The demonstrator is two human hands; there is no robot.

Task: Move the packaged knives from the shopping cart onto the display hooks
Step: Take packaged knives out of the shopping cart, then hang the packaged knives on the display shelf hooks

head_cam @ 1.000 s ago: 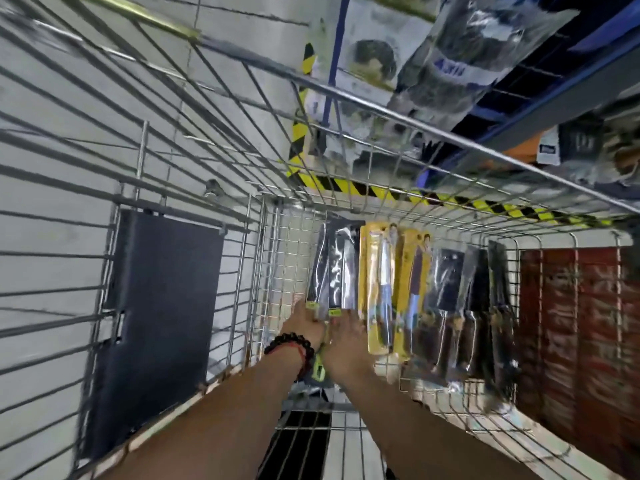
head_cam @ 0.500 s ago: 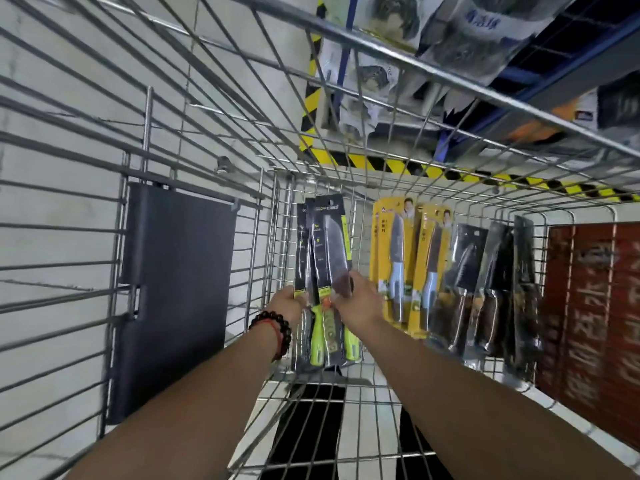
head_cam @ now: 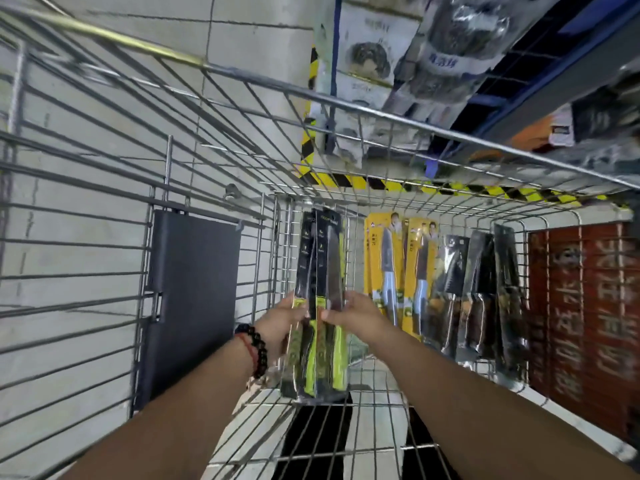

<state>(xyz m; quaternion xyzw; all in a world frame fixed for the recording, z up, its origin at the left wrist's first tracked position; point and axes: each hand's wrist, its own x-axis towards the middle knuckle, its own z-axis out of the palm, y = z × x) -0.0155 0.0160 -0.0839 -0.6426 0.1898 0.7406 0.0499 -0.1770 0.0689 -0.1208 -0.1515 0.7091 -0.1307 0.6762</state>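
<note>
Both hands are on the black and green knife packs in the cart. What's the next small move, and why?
Probably lift the black and green knife packs straight up, clear of the cart. The left hand and right hand already grip them from both sides, their lower ends sit low in the basket, and the yellow knife packs stand close on the right.

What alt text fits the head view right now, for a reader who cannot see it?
Inside a wire shopping cart, the left hand and right hand together grip a bundle of black-and-green packaged knives, held upright. More knife packs, yellow packs and dark packs, stand to the right against the cart's end.
</note>
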